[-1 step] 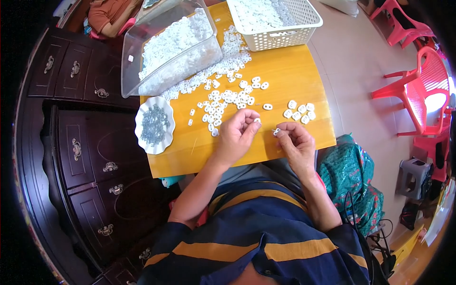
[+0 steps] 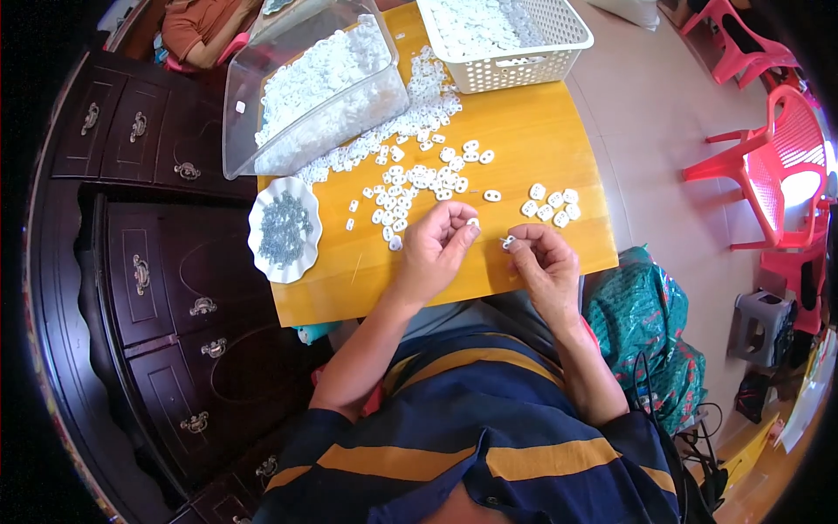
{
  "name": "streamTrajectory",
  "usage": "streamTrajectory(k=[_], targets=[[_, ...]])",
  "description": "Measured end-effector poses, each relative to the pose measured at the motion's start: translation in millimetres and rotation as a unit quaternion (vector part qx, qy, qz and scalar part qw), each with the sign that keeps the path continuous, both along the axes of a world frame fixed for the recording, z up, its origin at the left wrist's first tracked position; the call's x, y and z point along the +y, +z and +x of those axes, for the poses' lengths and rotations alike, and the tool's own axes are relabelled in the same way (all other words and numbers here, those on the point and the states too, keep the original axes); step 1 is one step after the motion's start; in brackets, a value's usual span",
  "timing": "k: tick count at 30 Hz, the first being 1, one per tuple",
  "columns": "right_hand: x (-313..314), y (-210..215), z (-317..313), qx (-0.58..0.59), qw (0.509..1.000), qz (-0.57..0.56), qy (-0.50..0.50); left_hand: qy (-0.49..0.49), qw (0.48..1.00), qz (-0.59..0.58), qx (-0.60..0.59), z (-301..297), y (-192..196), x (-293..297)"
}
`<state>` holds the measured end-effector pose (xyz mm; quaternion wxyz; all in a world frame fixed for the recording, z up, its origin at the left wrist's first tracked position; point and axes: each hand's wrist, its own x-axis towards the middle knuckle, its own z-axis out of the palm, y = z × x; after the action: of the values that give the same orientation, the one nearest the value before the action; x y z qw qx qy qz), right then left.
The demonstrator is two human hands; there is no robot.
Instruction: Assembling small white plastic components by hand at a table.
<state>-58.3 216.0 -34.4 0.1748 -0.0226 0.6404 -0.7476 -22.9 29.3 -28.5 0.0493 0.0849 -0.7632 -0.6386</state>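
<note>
My left hand (image 2: 441, 243) is closed in a pinch on a small white oval plastic piece (image 2: 473, 222) at the fingertips. Facing it across a small gap, my right hand (image 2: 548, 269) pinches a small white plastic piece (image 2: 507, 242) with a ring-like end sticking out. Both hands hover over the near part of the yellow table (image 2: 336, 301). Beyond the left hand lies a loose spread of white oval pieces (image 2: 423, 179), each with two dark holes. One such oval piece (image 2: 491, 196) lies apart between the hands. A small group of white pieces (image 2: 550, 208) sits beyond the right hand.
A clear plastic bin (image 2: 314, 144) of white pieces and a white basket (image 2: 524, 74) stand at the back. At left is a scalloped white dish (image 2: 312, 253) of small grey parts. Dark drawers (image 2: 148, 262) flank the left; a green bag (image 2: 646, 323) and red chair (image 2: 759, 166) are right.
</note>
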Motion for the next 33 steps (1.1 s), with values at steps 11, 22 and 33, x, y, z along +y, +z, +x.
streamTrajectory(k=[11, 22, 33], targets=[[-1, -4, 2, 0.022, 1.000, 0.022, -0.002, -0.021, 0.997, 0.079, -0.009, 10, 11, 9], [0, -3, 2, 0.035, 0.998, 0.047, 0.010, -0.033, 0.999, 0.014, -0.008, 8, 19, 14], [1, 0, 1, -0.020, 0.999, 0.014, 0.021, -0.040, 0.999, -0.005, 0.034, 5, 13, 17]])
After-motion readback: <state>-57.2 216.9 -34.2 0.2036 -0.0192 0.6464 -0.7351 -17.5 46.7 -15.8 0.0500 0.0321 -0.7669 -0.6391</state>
